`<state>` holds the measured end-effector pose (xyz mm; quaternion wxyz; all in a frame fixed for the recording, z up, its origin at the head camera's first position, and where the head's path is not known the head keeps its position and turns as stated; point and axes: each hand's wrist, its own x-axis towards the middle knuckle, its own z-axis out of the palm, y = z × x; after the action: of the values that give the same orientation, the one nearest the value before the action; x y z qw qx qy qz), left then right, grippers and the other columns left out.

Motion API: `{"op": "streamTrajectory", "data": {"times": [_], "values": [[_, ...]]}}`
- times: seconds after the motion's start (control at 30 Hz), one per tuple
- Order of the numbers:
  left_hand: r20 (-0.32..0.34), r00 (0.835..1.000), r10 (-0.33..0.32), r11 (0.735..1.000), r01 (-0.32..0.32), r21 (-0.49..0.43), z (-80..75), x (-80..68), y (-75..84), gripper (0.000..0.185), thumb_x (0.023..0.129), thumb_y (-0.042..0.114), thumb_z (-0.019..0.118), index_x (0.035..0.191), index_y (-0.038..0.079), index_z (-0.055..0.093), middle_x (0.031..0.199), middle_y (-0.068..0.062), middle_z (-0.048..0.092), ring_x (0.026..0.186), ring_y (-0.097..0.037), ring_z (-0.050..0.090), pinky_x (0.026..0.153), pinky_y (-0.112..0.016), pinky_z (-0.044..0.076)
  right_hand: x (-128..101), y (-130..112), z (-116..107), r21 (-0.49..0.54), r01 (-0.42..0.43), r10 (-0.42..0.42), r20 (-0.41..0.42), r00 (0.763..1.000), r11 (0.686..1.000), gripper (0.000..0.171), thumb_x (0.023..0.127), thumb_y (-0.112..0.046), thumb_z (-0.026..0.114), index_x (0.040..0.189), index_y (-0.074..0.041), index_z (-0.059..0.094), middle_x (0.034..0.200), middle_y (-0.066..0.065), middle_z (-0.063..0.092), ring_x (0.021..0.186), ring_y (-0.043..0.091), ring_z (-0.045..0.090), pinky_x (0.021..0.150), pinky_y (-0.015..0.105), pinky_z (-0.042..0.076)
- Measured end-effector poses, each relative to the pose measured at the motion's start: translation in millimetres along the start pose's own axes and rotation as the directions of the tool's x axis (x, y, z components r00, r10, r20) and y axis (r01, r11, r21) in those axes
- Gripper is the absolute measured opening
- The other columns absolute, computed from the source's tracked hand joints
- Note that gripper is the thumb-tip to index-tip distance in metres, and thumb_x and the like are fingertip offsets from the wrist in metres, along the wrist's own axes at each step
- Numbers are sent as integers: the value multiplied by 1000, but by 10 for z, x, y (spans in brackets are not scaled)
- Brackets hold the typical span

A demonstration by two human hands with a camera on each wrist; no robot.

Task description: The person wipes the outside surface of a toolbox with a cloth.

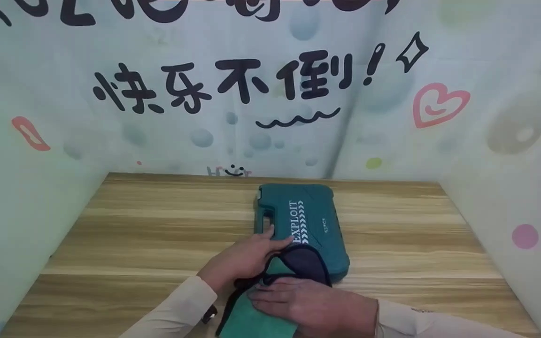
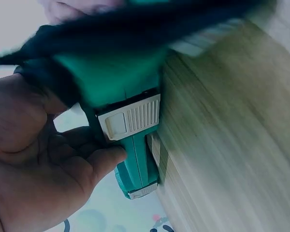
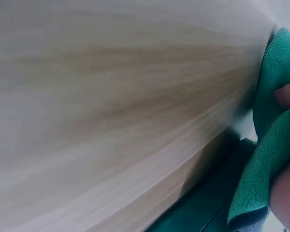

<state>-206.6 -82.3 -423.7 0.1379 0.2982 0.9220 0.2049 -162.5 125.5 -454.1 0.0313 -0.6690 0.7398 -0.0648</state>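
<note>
A dark green plastic tool case [image 1: 305, 218] marked EXPLOIT lies flat on the wooden table [image 1: 134, 225]. A green cloth with dark edging [image 1: 247, 319] is draped over the case's near end and runs down toward me. My left hand [image 1: 270, 239] rests with straight fingers on the case's near left corner, beside the cloth edge. In the left wrist view the thumb [image 2: 106, 159] touches the case's side by a white latch [image 2: 130, 118]. My right hand [image 1: 270, 300] lies flat on the cloth in front of the case. The right wrist view shows bunched cloth [image 3: 275, 145] against a finger.
Printed backdrop panels [image 1: 261, 84] with black characters, hearts and dots close in the table at the back, left [image 1: 21, 211] and right [image 1: 510, 197]. Bare wood stretches to either side of the case. The table's near edge is out of view.
</note>
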Motion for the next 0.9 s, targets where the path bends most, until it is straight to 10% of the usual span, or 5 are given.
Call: {"op": "streamTrajectory", "data": {"times": [0.9], "values": [[20,999,31,999,-31,-5,-11,-75,-24,64,103,37,62,160,27,35,163,-26,18,146,-37,26,114,-47,31,-38,110,-117,277,50,-68,53,996,959,76,101,-48,61,159,-9,33,162,2,32,146,9,27,114,26,26]]}}
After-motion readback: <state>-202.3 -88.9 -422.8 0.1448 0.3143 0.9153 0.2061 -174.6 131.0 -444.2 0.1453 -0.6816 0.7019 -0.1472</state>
